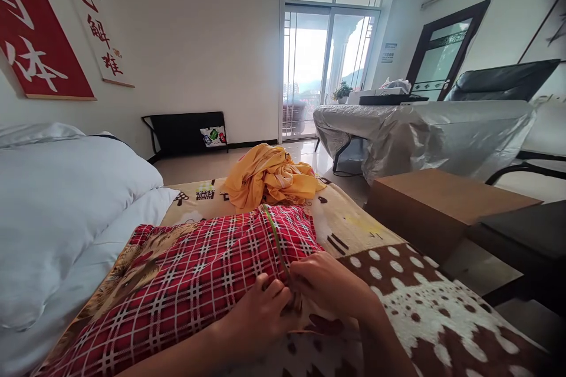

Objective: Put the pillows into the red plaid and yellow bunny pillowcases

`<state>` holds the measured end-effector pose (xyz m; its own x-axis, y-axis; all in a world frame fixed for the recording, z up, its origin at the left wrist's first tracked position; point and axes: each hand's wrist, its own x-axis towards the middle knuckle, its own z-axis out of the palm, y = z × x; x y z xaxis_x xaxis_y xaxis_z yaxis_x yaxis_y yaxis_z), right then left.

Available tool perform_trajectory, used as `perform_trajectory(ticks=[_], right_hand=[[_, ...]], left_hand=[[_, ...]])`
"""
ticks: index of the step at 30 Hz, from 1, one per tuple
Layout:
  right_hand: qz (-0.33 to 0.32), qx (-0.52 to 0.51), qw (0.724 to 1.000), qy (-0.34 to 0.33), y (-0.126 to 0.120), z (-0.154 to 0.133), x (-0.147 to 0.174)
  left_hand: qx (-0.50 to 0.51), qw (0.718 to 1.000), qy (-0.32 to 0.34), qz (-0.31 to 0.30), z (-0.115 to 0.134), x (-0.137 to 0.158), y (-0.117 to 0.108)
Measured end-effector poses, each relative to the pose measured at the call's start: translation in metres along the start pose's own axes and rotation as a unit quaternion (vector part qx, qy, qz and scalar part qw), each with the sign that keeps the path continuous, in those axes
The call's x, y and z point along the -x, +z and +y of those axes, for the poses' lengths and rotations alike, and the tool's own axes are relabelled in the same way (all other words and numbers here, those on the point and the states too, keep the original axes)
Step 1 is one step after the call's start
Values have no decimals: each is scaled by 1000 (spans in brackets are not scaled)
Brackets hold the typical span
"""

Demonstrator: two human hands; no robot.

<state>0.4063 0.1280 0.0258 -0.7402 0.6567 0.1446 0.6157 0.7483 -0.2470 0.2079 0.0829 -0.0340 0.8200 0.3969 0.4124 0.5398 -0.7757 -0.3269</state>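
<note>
A red plaid pillowcase (207,271) lies flat on the patterned blanket (345,217), with a brown floral panel at its left end. A green zipper (275,232) runs along it toward me, and its near end disappears between my hands. My left hand (265,309) has its fingers curled on the near edge of the pillowcase. Just to the right, my right hand (327,282) is pinched at the zipper line, its fingertips close to the left hand's. The fingers hide the zipper's pull. Beyond the pillowcase sits a crumpled orange cloth (269,176).
White pillows (75,200) are piled at the left. A brown box (442,194) and a dark chair (526,235) stand to the right, before a plastic-covered table (424,129). A black folded frame (186,132) leans by the far wall.
</note>
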Motion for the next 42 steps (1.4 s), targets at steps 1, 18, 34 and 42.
perform_trajectory(ticks=[1, 18, 34, 42], right_hand=[[2, -1, 1000, 1, 0, 0, 1], [59, 59, 996, -25, 0, -3, 10], [87, 82, 993, 7, -3, -15, 2], [20, 74, 997, -1, 9, -6, -8]], left_hand=[[23, 1000, 10, -16, -1, 0, -4], [361, 910, -192, -70, -46, -51, -39], [291, 941, -147, -92, -58, -54, -33], [231, 955, -180, -53, -65, -52, -24]])
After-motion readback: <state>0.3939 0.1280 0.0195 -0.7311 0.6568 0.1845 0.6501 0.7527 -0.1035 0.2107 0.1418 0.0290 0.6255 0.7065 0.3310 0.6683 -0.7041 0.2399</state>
